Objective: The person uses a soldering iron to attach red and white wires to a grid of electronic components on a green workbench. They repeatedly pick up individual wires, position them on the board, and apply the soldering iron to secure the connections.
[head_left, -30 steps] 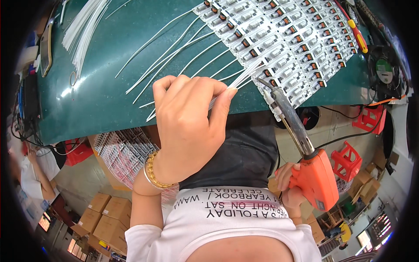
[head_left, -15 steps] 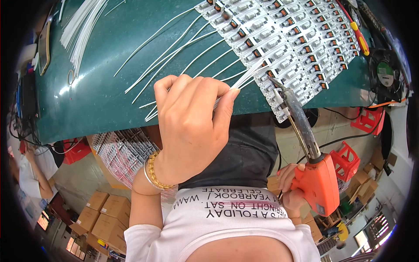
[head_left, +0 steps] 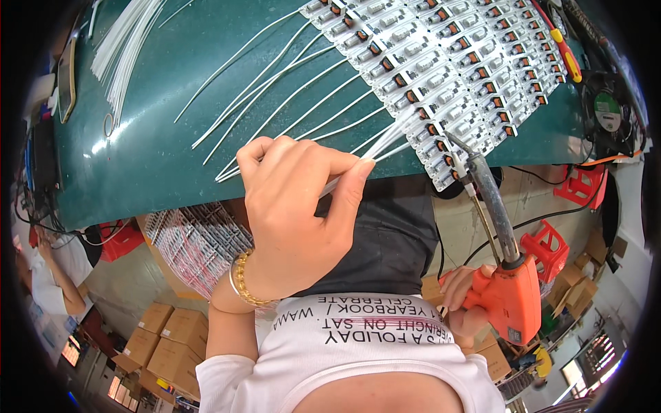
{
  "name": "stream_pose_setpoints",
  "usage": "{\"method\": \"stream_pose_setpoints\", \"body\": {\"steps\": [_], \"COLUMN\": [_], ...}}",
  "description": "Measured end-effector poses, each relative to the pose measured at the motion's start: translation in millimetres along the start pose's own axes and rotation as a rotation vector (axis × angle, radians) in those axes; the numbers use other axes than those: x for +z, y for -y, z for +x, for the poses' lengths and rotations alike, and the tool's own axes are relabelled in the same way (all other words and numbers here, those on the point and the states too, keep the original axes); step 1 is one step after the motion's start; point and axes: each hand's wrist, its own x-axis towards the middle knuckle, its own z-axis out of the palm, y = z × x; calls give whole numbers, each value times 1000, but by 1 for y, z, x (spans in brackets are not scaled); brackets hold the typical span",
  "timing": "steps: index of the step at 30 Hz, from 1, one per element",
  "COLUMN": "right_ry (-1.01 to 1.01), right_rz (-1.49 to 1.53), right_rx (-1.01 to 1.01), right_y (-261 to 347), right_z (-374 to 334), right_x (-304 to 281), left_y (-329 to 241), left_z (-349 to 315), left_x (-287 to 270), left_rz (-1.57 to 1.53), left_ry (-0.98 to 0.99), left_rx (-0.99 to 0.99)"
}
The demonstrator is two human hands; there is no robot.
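A small bundle of white wires (head_left: 391,140) is pinched between thumb and forefinger of my left hand (head_left: 296,206), above the table's near edge. The bundle's ends point to the left edge of a sheet of small metal-cased circuit boards (head_left: 430,81). My right hand (head_left: 463,303) is wrapped round the grip of an orange soldering gun (head_left: 513,303). Its dark barrel leans up and left, with the tip over the boards' near-left part; whether it touches cannot be told. Several separate white wires (head_left: 303,100) run from the boards' left edge across the table.
On the green table (head_left: 206,41) lie a loose bunch of white wires (head_left: 127,55) and a screwdriver (head_left: 566,55). A small fan (head_left: 607,113) stands at the right. Below are finished-looking strips (head_left: 196,241), red stools (head_left: 547,248) and cardboard boxes (head_left: 175,351). Another person sits at far left.
The soldering gun's tip has moved right and slightly nearer to me, away from the wire ends. My left hand, still pinching the wires, has come slightly nearer too. One more wire lies apart from the bundle.
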Motion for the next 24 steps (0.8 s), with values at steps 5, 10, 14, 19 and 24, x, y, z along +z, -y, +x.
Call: {"method": "stream_pose_setpoints", "body": {"steps": [5,10,14,19,24], "right_ry": [91,177,174,185,7], "right_rz": [-105,-228,-610,-202,-214], "right_rx": [37,203,115,183,272], "right_y": [7,13,15,16,10], "right_z": [6,6,2,14,-1], "right_x": [7,-6,-8,1,-1], "left_y": [0,0,0,0,1], "left_z": [-3,-4,-4,-6,-5], "left_x": [6,8,13,13,13], "left_rz": [60,122,140,158,160], "left_ry": [-7,-13,-32,-45,-48], "left_rx": [30,45,75,86,92]}}
